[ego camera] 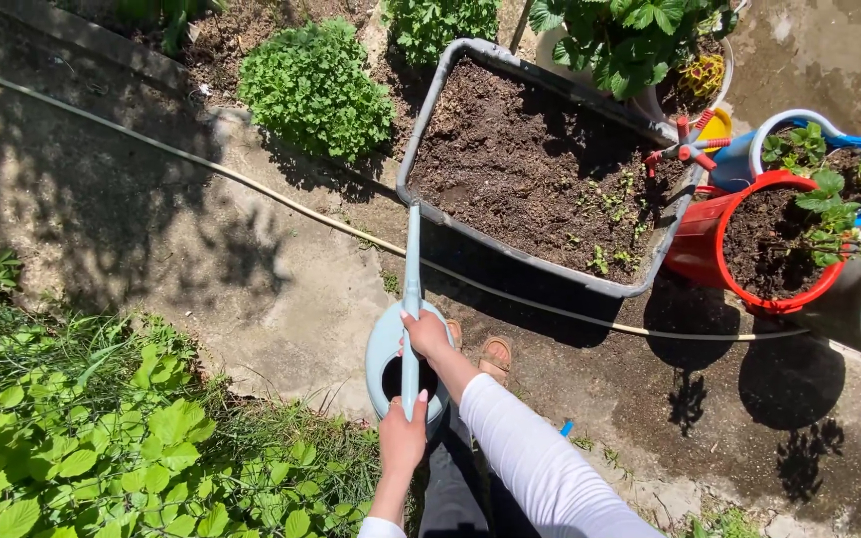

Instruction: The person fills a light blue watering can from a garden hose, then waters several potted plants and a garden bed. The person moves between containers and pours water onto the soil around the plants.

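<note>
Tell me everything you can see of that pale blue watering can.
The watering can is pale blue-grey and looks like plastic. It has a round body with a dark open top, a bar handle across it and a long thin spout ending at the grey planter trough of dark soil. The left hand grips the handle's near end, the right hand its far end. It hangs above the concrete path.

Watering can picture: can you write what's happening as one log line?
left hand: grips rear of handle | right hand: grips front of handle | watering can: spout tip at grey planter rim | planter: dark soil, few seedlings
</note>
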